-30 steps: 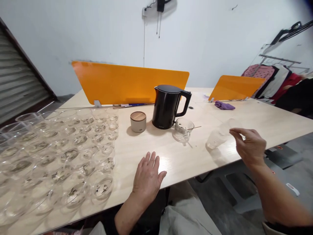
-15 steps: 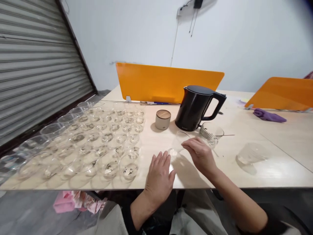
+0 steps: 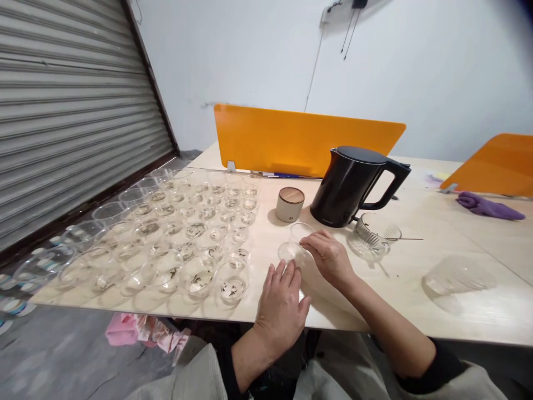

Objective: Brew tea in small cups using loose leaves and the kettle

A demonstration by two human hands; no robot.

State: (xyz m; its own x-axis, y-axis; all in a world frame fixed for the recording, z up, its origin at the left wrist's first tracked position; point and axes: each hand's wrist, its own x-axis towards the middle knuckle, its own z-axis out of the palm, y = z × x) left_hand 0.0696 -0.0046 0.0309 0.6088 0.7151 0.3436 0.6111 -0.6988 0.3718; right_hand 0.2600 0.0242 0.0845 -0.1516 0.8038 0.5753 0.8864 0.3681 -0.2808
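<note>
My left hand [image 3: 281, 303] lies palm down at the table's front edge, its fingers stretched out, holding nothing. Just beyond its fingertips stands a clear plastic cup [image 3: 295, 242], hard to see against the pale table. My right hand [image 3: 328, 255] is at the cup's right side, thumb and fingers pinched together. What is between those fingertips is hidden or too small to make out. Behind the cup sits a small grey canister [image 3: 288, 210] with a wooden lid. A black electric kettle [image 3: 352, 186] stands to its right.
Rows of clear cups with dark bits in the bottom [image 3: 200, 222] cover the table's left side. A glass pitcher [image 3: 370, 236] with a thin stick across it is right of my hand. Stacked clear cups [image 3: 460, 278] lie on their side. A purple cloth [image 3: 489, 205] lies far right.
My right hand has moved slightly left, closer over the clear cup. My left hand stays flat beside it. The whole view has shifted as my head turned a little left.
</note>
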